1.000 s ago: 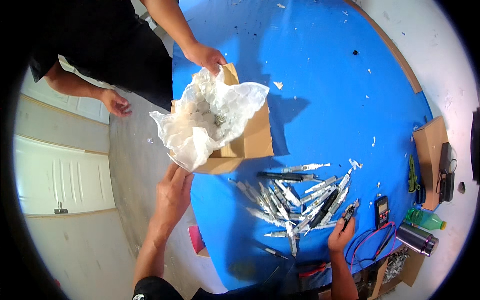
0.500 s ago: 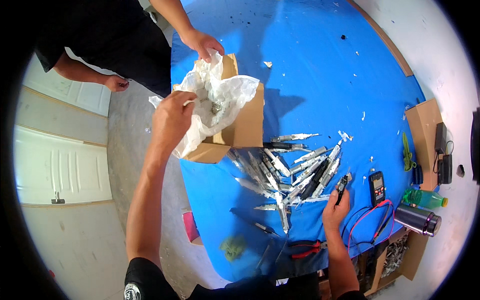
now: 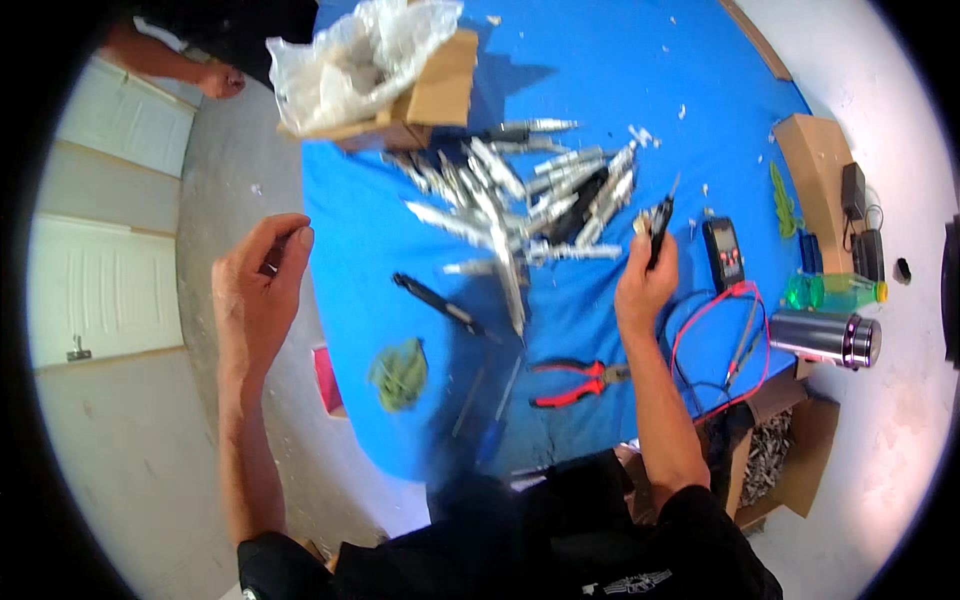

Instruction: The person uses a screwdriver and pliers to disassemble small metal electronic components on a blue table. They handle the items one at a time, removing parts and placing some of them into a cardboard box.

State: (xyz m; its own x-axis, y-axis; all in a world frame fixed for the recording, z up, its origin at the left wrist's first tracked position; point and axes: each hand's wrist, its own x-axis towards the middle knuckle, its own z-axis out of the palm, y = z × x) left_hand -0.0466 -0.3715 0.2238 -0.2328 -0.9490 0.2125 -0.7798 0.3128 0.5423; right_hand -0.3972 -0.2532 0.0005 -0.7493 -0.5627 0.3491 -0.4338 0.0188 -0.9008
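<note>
The left hand (image 3: 258,292) curls, contents unclear, above open floor (image 3: 228,165) beyond the blue table edge (image 3: 326,292); the right hand (image 3: 646,284) grips a black tool (image 3: 660,230).

Head-height fisheye; steeply downward

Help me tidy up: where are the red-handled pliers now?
In the head view, the red-handled pliers lie lower right of centre on the blue tabletop, just left of the right forearm.
</note>
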